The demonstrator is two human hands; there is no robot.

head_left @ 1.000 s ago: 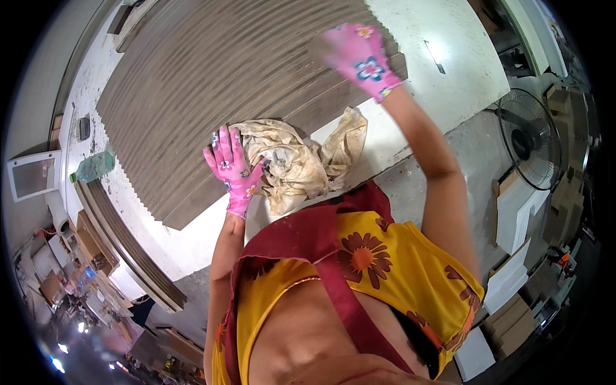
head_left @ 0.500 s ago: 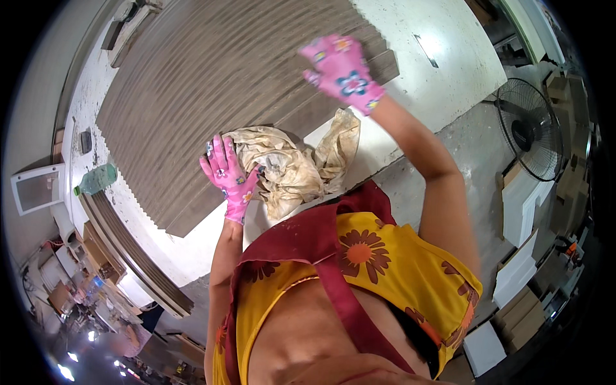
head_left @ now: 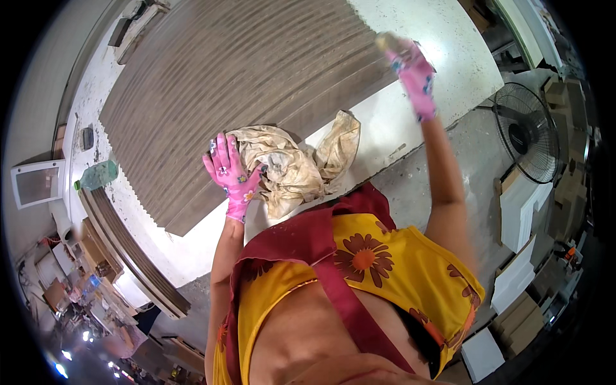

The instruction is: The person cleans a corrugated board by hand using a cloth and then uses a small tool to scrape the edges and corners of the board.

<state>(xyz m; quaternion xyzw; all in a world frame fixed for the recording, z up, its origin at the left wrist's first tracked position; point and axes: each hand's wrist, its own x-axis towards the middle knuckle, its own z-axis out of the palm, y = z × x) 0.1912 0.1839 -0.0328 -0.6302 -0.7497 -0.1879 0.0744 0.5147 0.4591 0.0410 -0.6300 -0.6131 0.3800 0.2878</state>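
My left hand (head_left: 231, 174), in a pink flowered glove, lies flat with fingers stretched on the near edge of a row of grey-brown strips (head_left: 244, 70). Its thumb side is beside a crumpled, stained cream cloth (head_left: 282, 167). Past the strips' right end, my right hand (head_left: 416, 78), in a matching glove, is over the white table (head_left: 465, 70). Motion smears its fingers, and their tips look yellowish. A thin dark tool (head_left: 434, 68) on the table is mostly hidden behind this hand.
At the table's left edge lies a green plastic bottle (head_left: 99, 175), with a small dark block (head_left: 87, 138) above it. More long strips (head_left: 131, 247) stand at the lower left. A black floor fan (head_left: 523, 135) and white boxes (head_left: 523, 208) are on the right.
My right hand has moved right, off the strips and over to the thin tool on the white table. My left hand and the cloth have stayed in place.
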